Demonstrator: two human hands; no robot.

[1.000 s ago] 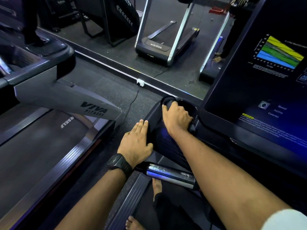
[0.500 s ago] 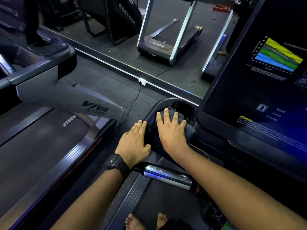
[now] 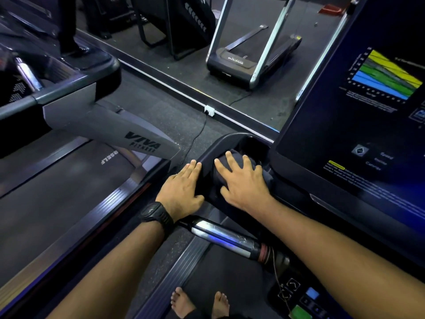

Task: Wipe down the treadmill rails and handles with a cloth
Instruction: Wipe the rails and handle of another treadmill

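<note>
Left of the dark glossy console [image 3: 345,107], the right hand [image 3: 243,183] had uncurled, grip wide, pressing the dark bunched cloth [image 3: 236,154] onto the black moulded handrail [image 3: 215,146]; the left hand [image 3: 181,187] lay flat alongside. Wiping seemed underway.

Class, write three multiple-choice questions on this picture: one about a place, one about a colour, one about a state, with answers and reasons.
1. Where is the cloth? A on the floor; B under the right hand; C over the screen.
2. What colour is the watch? A black; B white; C red.
3. How do the right hand's fingers lie? A in a fist; B straight and spread; C pinching a cable.
Answers: B, cloth shows beneath the palm; A, its strap is black; B, no finger curls.
</note>
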